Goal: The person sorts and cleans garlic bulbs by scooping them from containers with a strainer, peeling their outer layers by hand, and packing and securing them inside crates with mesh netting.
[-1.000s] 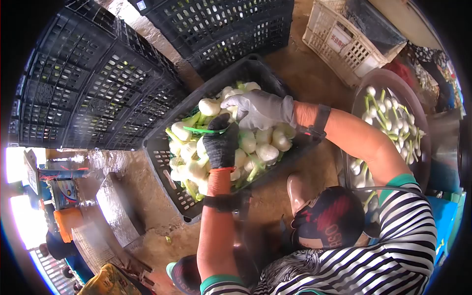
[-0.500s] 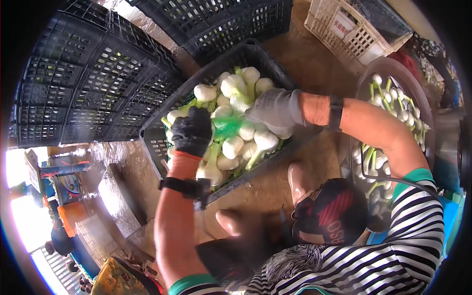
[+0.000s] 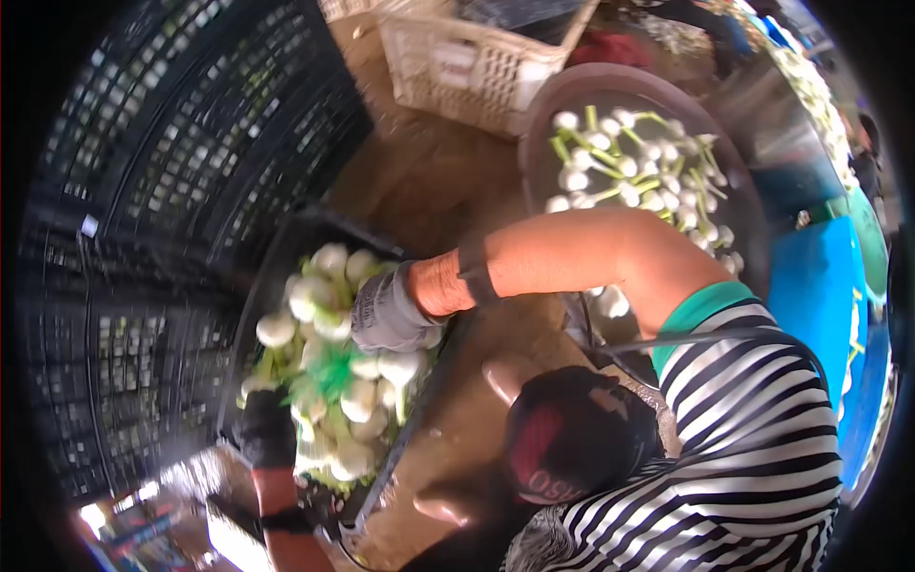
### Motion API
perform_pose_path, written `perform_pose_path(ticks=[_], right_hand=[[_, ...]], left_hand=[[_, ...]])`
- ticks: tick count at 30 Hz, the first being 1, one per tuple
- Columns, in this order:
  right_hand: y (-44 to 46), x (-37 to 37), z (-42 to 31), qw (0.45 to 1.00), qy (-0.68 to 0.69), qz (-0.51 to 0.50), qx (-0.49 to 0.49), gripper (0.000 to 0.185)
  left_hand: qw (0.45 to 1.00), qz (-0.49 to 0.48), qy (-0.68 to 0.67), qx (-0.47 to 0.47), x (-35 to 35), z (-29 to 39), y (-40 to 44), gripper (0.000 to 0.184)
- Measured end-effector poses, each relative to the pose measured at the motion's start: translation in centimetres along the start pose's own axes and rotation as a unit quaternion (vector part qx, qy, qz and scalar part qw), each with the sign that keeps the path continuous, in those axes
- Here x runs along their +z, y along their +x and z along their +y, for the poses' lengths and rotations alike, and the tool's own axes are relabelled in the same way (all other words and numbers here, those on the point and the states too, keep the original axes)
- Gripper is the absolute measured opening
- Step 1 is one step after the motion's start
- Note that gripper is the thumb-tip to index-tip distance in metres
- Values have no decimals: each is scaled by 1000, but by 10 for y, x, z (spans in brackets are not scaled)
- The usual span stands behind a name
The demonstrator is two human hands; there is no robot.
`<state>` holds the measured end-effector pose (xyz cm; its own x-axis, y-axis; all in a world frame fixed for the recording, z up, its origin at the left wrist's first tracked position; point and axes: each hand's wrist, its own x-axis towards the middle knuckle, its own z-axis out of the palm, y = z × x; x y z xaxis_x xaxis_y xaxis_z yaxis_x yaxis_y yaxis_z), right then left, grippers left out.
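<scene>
White bulbs with green stems (image 3: 357,400) fill a black crate (image 3: 419,405) in front of me. A blurred piece of green net (image 3: 329,374) lies over the middle of the bulbs. My left hand (image 3: 267,431), in a dark glove, is at the crate's left side, its fingers curled at the edge of the net. My right hand (image 3: 386,310), in a grey glove, is curled down over the bulbs at the crate's right side. Its fingertips are hidden, and what they hold cannot be made out.
Tall black crates (image 3: 181,124) stand at the left. A beige crate (image 3: 467,71) is on the wet floor at the top. At the right, a round tub (image 3: 538,157) holds smaller stemmed bulbs, with a blue container (image 3: 810,276) beyond. My patterned dark knee (image 3: 572,434) is below.
The view has swung right, so crate and hands appear farther left. Since the oldest frame, my hands have moved apart, and the green net has gone from a narrow band to a spread patch.
</scene>
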<state>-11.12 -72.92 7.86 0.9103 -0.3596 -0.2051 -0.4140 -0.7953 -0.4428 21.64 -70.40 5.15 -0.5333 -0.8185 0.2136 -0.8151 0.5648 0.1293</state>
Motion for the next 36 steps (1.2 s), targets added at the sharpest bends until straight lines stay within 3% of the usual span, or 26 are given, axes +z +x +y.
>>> perform_pose_path(ticks=[1,3,5,6,7,8,9,11,12,14,15,17,19,23,26,31,32,33,36], right_hand=[[-3,-19,-5,995,30,-88,38,27],[-37,-29,-7,989,124,52,54,34],[-54,-12,17,928,179,323,-48,36],[-74,-41,-9,904,243,311,166,29],[-84,-38,4,899,51,391,191,33],[-89,-31,3,876,73,410,242,41],[-90,-12,6,835,187,431,286,46],[-89,13,4,801,356,378,298,54],[-85,18,-3,763,441,340,326,55],[-75,7,-3,807,394,258,357,46],[-65,-1,-2,830,313,257,382,39],[-53,-11,6,866,178,241,399,33],[-46,-7,22,900,75,217,371,32],[-49,-12,24,894,73,177,404,32],[-66,-20,36,897,24,188,399,32],[-106,-53,72,828,64,136,540,36],[-120,-45,96,839,-5,128,528,37],[-119,-57,104,818,26,107,565,38],[-110,-70,115,781,60,99,614,37]], left_hand=[[992,6,-76,-104,-20,14,4,13],[952,-78,-188,-230,-28,-22,-10,23],[938,99,-244,-226,-46,-43,-31,34],[926,69,-229,-290,-58,-60,-50,34],[911,41,-221,-346,-62,-87,-69,34],[930,36,-170,-323,-41,-129,-113,34],[850,31,-268,-453,-39,-128,-125,34],[624,24,-390,-677,-53,-88,-113,35],[589,-20,-459,-664,-43,-85,-127,39],[578,79,-542,-605,-12,-60,-138,40],[521,67,-573,-629,-10,-46,-130,34],[574,32,-421,-702,-11,-33,-111,25],[567,74,-460,-679,-3,-37,-115,21],[538,162,-525,-639,9,-34,-119,16],[491,164,-589,-620,6,-12,-95,18],[492,139,-636,-578,39,11,-28,15],[527,115,-620,-570,41,16,-10,12],[561,89,-601,-562,41,20,7,10],[530,81,-618,-575,30,22,39,9]])
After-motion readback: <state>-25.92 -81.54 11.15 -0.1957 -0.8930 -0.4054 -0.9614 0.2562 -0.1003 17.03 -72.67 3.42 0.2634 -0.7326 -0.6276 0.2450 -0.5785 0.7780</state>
